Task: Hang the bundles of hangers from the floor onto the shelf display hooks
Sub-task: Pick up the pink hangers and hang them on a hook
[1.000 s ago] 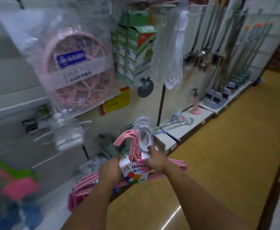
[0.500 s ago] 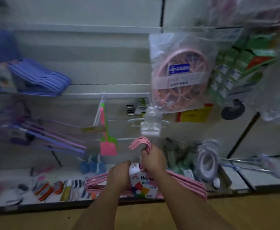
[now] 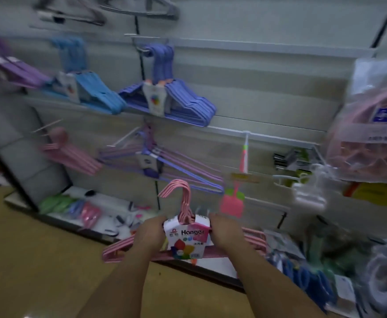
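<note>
I hold a bundle of pink hangers (image 3: 183, 200) in front of me, hooks pointing up, with a white "Hanger" label wrapped round its neck. My left hand (image 3: 152, 232) grips the bundle left of the label and my right hand (image 3: 225, 234) grips it on the right. On the display wall hang other bundles: a violet-blue bundle (image 3: 178, 97) on an upper hook, a light blue bundle (image 3: 96, 90) to its left, a thin purple bundle (image 3: 165, 161) in the middle row and a pink bundle (image 3: 73, 154) at lower left. A bare display hook (image 3: 125, 138) juts out beside the purple bundle.
A bagged pink round clip hanger (image 3: 371, 125) hangs at the right. A pink fly swatter (image 3: 232, 203) dangles just beyond my right hand. The bottom shelf (image 3: 215, 269) holds clips and small packets. The tan floor (image 3: 38, 260) spreads to the left.
My view has swung left along the wall, from the aisle to the hanger section. Both hands keep hold of the pink bundle; my right hand has slid from the hooks down beside the label.
</note>
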